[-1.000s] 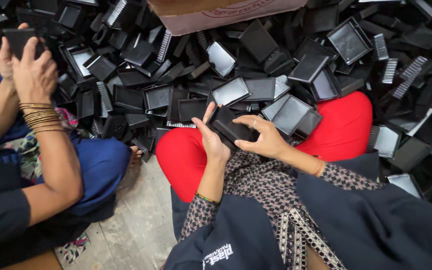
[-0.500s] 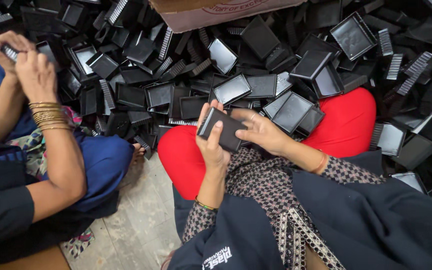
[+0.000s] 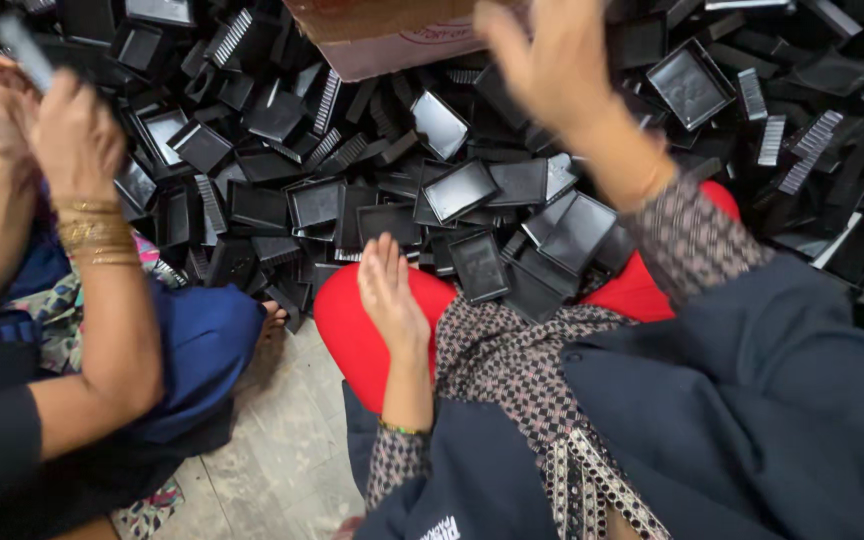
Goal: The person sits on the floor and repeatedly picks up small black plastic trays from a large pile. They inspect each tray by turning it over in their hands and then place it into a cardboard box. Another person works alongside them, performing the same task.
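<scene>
Your left hand (image 3: 392, 295) rests open and empty on your red knee (image 3: 352, 320). Your right hand (image 3: 552, 60), blurred, seemingly open, hovers above the black plastic trays (image 3: 472, 190); grasp one tray squarely.

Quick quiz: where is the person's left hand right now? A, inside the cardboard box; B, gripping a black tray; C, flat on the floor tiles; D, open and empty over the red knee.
D: the left hand is open, palm bare, over the red knee, holding nothing.
</scene>
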